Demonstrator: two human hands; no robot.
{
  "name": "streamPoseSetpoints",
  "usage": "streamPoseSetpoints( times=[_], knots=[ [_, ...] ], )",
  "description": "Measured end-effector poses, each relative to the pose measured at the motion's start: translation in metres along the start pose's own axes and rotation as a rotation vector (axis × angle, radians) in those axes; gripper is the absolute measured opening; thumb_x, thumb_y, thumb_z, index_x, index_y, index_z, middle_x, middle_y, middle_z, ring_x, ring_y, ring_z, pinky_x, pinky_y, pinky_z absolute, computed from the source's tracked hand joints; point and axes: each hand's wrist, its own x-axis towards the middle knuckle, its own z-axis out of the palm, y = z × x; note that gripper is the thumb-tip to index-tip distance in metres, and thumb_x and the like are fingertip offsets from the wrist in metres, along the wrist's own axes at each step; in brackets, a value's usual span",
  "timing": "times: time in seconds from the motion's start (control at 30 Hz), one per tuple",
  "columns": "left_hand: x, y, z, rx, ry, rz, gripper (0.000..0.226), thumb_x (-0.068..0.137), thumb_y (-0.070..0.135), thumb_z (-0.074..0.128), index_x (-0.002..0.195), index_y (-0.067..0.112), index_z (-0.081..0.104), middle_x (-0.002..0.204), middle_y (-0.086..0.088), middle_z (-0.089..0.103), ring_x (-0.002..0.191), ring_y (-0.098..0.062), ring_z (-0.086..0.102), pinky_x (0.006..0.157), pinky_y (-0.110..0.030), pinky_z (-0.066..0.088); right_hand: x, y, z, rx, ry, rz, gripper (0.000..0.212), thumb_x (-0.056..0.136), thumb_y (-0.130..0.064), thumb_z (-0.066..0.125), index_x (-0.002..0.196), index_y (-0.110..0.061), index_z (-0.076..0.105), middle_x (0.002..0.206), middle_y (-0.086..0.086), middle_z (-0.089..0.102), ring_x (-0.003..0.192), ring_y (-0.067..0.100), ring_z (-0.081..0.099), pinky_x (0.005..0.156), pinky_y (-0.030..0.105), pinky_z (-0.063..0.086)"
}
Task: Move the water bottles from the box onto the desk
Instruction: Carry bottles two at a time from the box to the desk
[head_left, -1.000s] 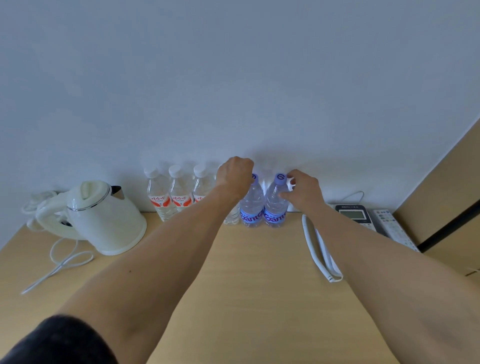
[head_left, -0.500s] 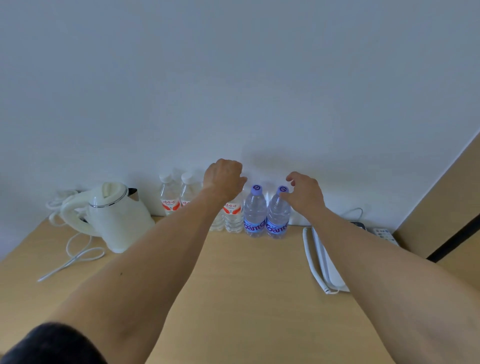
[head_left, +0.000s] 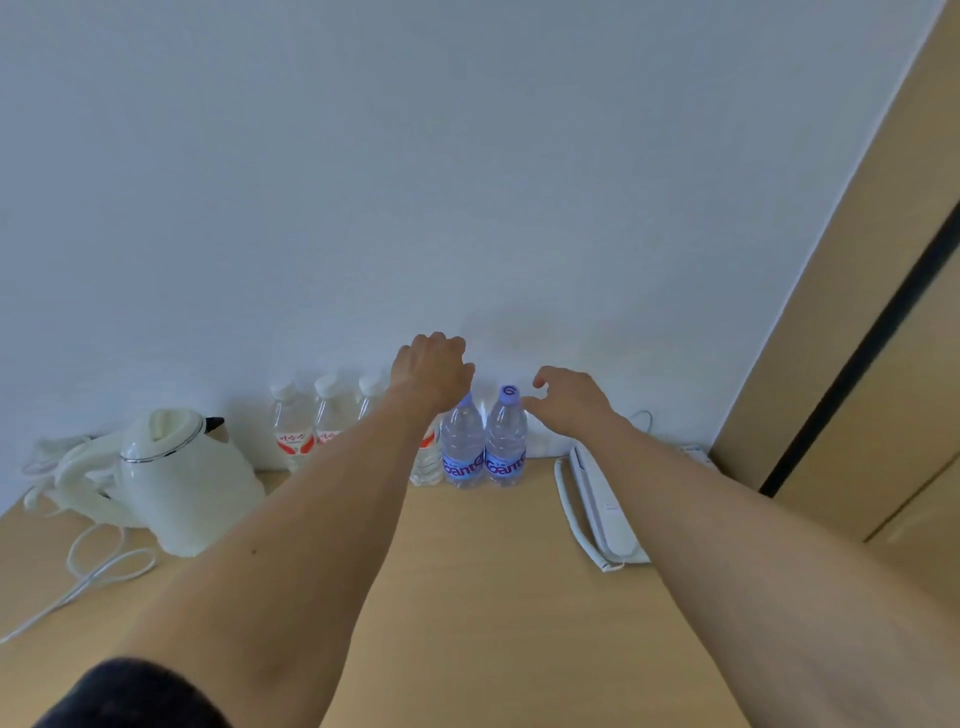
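Observation:
Several water bottles stand in a row on the wooden desk (head_left: 488, 597) against the wall. Three with white caps and red labels (head_left: 292, 434) are on the left, and a fourth (head_left: 427, 460) is half hidden behind my left forearm. Two blue-label bottles (head_left: 461, 449) (head_left: 505, 441) stand on the right. My left hand (head_left: 434, 371) hovers over the left blue bottle's cap, fingers loosely curled, nothing seen in it. My right hand (head_left: 571, 400) is just right of the other blue cap, fingers relaxed and empty. No box is in view.
A white electric kettle (head_left: 176, 483) with its cord (head_left: 98, 566) sits at the desk's left. A white telephone handset (head_left: 597, 512) lies at the right, partly under my right forearm. A wooden panel (head_left: 857, 364) rises at the far right.
Both hands have come off the bottle tops and risen slightly, the right hand's fingers spreading. The bottles stay in their row.

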Motion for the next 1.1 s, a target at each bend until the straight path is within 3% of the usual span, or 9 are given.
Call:
streamPoseSetpoints(
  times=[0.2, 0.33, 0.4, 0.5, 0.63, 0.77, 0.9, 1.1],
  knots=[
    [0.001, 0.072, 0.021, -0.032, -0.074, 0.243, 0.042, 0.104, 0.036, 0.039, 0.140, 0.019, 0.053, 0.134, -0.007, 0.056, 0.126, -0.028, 0.049, 0.101, -0.039, 0.039, -0.053, 0.043, -0.021, -0.050, 0.015, 0.199, 0.050, 0.097, -0.042, 0.052, 0.139, -0.015, 0.049, 0.140, 0.008, 0.054, 0.128, 0.026, 0.049, 0.101, 0.036, 0.043],
    [-0.019, 0.125, 0.034, -0.057, -0.122, 0.471, 0.042, 0.104, 0.037, 0.037, 0.139, 0.020, 0.054, 0.135, -0.008, 0.057, 0.125, -0.029, 0.050, 0.100, -0.039, 0.038, -0.107, 0.074, -0.027, -0.058, 0.064, 0.377, 0.042, 0.101, -0.042, 0.044, 0.127, -0.012, 0.055, 0.127, 0.009, 0.061, 0.111, 0.026, 0.057, 0.086, 0.034, 0.047],
    [-0.036, 0.152, 0.038, -0.067, -0.135, 0.587, 0.042, 0.105, 0.037, 0.036, 0.138, 0.020, 0.055, 0.133, -0.008, 0.058, 0.123, -0.030, 0.051, 0.098, -0.039, 0.040, -0.141, 0.089, -0.028, -0.066, 0.100, 0.466, 0.043, 0.101, -0.043, 0.043, 0.129, -0.013, 0.056, 0.126, 0.009, 0.061, 0.110, 0.028, 0.058, 0.086, 0.035, 0.048],
    [-0.073, 0.196, 0.042, -0.097, -0.153, 0.752, 0.039, 0.104, 0.032, 0.035, 0.130, 0.017, 0.059, 0.127, -0.010, 0.061, 0.117, -0.031, 0.054, 0.093, -0.041, 0.041, -0.198, 0.109, -0.027, -0.047, 0.127, 0.614, 0.047, 0.101, -0.046, 0.041, 0.134, -0.014, 0.053, 0.131, 0.010, 0.058, 0.116, 0.031, 0.055, 0.087, 0.035, 0.044],
    [-0.135, 0.254, 0.043, -0.099, -0.192, 0.952, 0.039, 0.105, 0.033, 0.035, 0.125, 0.013, 0.061, 0.123, -0.014, 0.063, 0.115, -0.034, 0.056, 0.091, -0.042, 0.043, -0.279, 0.134, -0.027, -0.066, 0.092, 0.831, 0.049, 0.102, -0.046, 0.035, 0.133, -0.016, 0.057, 0.138, 0.010, 0.057, 0.125, 0.032, 0.053, 0.102, 0.040, 0.045],
    [-0.194, 0.307, 0.040, -0.130, -0.231, 1.138, 0.039, 0.105, 0.034, 0.033, 0.125, 0.013, 0.059, 0.128, -0.014, 0.062, 0.117, -0.034, 0.056, 0.096, -0.042, 0.044, -0.363, 0.152, -0.026, -0.015, 0.246, 1.024, 0.049, 0.100, -0.043, 0.045, 0.138, -0.014, 0.054, 0.142, 0.015, 0.054, 0.132, 0.035, 0.047, 0.105, 0.038, 0.042],
    [-0.248, 0.355, 0.034, -0.152, -0.257, 1.258, 0.044, 0.104, 0.038, 0.035, 0.137, 0.017, 0.056, 0.139, -0.012, 0.058, 0.128, -0.033, 0.052, 0.104, -0.042, 0.043, -0.435, 0.167, -0.029, -0.006, 0.315, 1.163, 0.050, 0.100, -0.044, 0.049, 0.139, -0.014, 0.053, 0.142, 0.014, 0.055, 0.134, 0.034, 0.046, 0.108, 0.037, 0.041],
    [-0.334, 0.416, 0.039, -0.150, -0.282, 1.393, 0.042, 0.103, 0.036, 0.037, 0.131, 0.014, 0.060, 0.136, -0.015, 0.059, 0.126, -0.034, 0.052, 0.103, -0.040, 0.044, -0.532, 0.179, -0.034, 0.016, 0.367, 1.310, 0.053, 0.100, -0.048, 0.048, 0.143, -0.016, 0.049, 0.143, 0.011, 0.054, 0.136, 0.031, 0.042, 0.106, 0.036, 0.038]
  ],
)
